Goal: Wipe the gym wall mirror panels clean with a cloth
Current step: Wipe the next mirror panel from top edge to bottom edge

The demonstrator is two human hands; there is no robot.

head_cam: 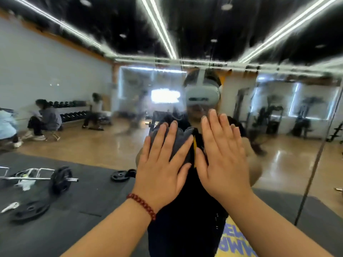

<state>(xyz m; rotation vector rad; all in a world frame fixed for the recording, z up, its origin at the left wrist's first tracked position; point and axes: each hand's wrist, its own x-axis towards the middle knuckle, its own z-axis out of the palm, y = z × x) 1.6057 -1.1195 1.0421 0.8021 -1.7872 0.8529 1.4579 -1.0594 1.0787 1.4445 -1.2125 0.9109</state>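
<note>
Grey cloth [178, 143] under flat left hand [163, 164] (fingers straight), on mirror [92, 101]

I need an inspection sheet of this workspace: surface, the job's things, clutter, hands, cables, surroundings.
Surface: mirror panel looks smeared and streaky; a seam runs down at right.
Job's things: grey cloth pressed flat on the glass.
Clutter: nothing seen on the glass.
Hands: left hand flat on the cloth, fingers straight; right hand flat beside it.
Cables: nothing seen.
Surroundings: reflected barbell, weight plates, dumbbell rack, seated people.
</note>
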